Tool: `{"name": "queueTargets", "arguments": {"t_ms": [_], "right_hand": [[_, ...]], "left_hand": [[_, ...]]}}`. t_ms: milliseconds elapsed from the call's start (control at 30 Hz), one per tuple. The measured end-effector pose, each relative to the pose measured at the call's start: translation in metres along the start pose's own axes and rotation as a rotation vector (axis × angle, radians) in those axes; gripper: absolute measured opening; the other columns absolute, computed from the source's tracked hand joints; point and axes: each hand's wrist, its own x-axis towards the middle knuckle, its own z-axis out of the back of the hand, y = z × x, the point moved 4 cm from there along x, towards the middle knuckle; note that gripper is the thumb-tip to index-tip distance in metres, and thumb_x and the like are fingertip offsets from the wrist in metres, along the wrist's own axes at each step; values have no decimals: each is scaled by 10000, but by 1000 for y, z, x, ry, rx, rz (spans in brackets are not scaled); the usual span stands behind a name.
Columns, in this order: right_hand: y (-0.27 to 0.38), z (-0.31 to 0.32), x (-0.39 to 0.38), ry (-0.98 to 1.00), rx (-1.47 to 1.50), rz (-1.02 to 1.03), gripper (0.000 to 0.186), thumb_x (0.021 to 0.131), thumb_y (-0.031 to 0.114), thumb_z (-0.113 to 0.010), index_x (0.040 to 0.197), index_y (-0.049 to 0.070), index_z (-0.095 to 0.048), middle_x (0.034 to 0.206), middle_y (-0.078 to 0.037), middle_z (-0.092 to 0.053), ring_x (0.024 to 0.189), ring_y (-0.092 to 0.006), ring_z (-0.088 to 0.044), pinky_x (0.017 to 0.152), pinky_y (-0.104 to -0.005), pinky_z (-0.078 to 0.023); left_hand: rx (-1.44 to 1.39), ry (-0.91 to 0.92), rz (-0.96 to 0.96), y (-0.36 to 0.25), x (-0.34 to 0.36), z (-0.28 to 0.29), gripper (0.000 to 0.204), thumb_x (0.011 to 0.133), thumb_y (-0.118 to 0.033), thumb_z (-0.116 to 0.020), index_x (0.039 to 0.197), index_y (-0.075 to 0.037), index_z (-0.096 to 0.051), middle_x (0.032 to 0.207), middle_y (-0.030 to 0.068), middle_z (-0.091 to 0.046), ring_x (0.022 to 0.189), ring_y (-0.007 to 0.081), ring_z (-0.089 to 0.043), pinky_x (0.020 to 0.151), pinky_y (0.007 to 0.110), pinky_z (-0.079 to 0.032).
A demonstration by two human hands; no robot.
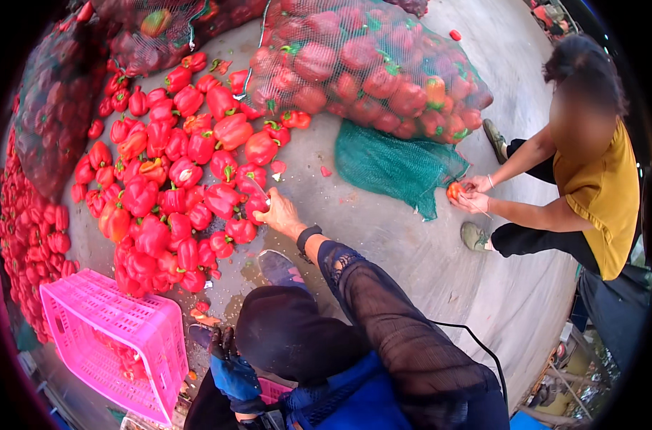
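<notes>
A pink plastic crate lay overturned beside the concrete floor. A bulging mesh sack rested against a crumpled green net. A squatting co-worker held an orange-red pepper.

Bare grey concrete floor, wet in patches, lies under flat, even daylight.

The left hand is sitting in a blue glove, its grip unreadable. Peppers in the pink crate at 8 o'clock are showing only through slats. The net sack at 10 o'clock is running off the rim.
</notes>
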Motion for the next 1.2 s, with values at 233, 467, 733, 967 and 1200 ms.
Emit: {"name": "queueTargets", "arguments": {"t_ms": [233, 467, 733, 967, 1200], "right_hand": [[89, 56, -75, 468, 495, 96, 745, 693, 373, -825, 1221, -29, -485, 971, -138, -632, 840, -213, -617, 743, -369, -506], [244, 87, -165, 732, 216, 674, 705, 600, 499, -802, 990, -34, -555, 782, -192, -625, 769, -348, -635, 660, -446, -474], [275, 89, -215, 707, 227, 877, 668, 584, 454, -793, 969, -55, -597, 776, -183, -654, 708, -316, -662, 632, -424, -509], [271, 119, -261, 683, 373, 632, 573, 776, 360, -668, 1096, -86, -505, 881, -238, -594, 853, -397, -609, 742, -486, -472], [244, 146, -302, 386, 396, 751, 360, 842, 210, -558, 998, -91, -437, 981, -278, -504, 963, -424, -539, 839, -485, -423]], "left_hand": [[463, 13, -427, -78, 1, -52, 550, 975, -174, -505, 1462, -22, -299, 1421, 164, -400, 1261, 288, -460, 1024, 382, -406], [1031, 200, -984, -141, -3, -100, 593, 987, -187, -516, 1498, -35, -258, 1482, 149, -352, 1318, 244, -405, 1068, 360, -358], [818, 306, -743, -139, -59, -60, 575, 882, 29, -525, 1436, -2, -374, 1356, 138, -478, 1227, 260, -490, 1035, 351, -390], [672, 336, -1004, -124, -86, -54, 686, 835, 123, -554, 1466, -25, -325, 1421, 130, -414, 1279, 264, -444, 1063, 395, -385], [-51, 125, -378, -117, -143, -7, 606, 952, -369, -553, 1419, -30, -369, 1312, 82, -518, 1119, 187, -551, 949, 300, -464]]}}
